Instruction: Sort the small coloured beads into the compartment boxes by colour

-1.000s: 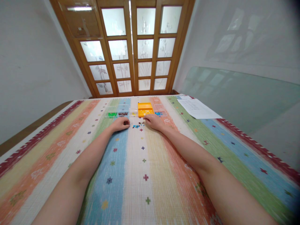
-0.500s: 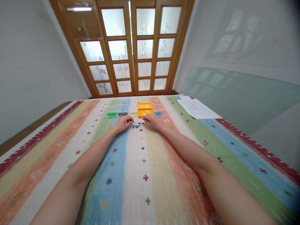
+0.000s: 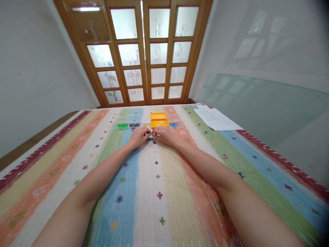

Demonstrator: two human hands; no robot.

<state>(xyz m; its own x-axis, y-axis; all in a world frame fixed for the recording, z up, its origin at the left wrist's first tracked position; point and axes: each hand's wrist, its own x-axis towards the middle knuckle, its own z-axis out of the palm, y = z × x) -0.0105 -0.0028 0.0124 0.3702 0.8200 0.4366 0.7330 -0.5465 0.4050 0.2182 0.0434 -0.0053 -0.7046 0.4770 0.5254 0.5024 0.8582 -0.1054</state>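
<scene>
My left hand point(image 3: 139, 137) and my right hand point(image 3: 163, 134) meet fingertip to fingertip over the middle of the cloth, both closed in a pinch. What they pinch is too small to make out. Just below the fingertips lie small blue pieces point(image 3: 149, 139), partly covered by the hands. Behind my right hand stands an open orange box point(image 3: 159, 117) with small pale pieces in its near half. Clear boxes flank it: one holds green pieces point(image 3: 122, 126), another dark red-brown pieces point(image 3: 134, 125), and the one at right blue pieces point(image 3: 173, 125).
A striped tablecloth point(image 3: 149, 206) covers the table. White printed sheets of paper point(image 3: 217, 119) lie at the far right edge. Beyond the table are wooden doors with glass panes point(image 3: 159, 51), and a pale glass sheet point(image 3: 257, 106) leans on the right wall.
Both hands have come together from either side of the small pieces, so their fingertips now meet and cover most of the pile. The boxes have stayed in place.
</scene>
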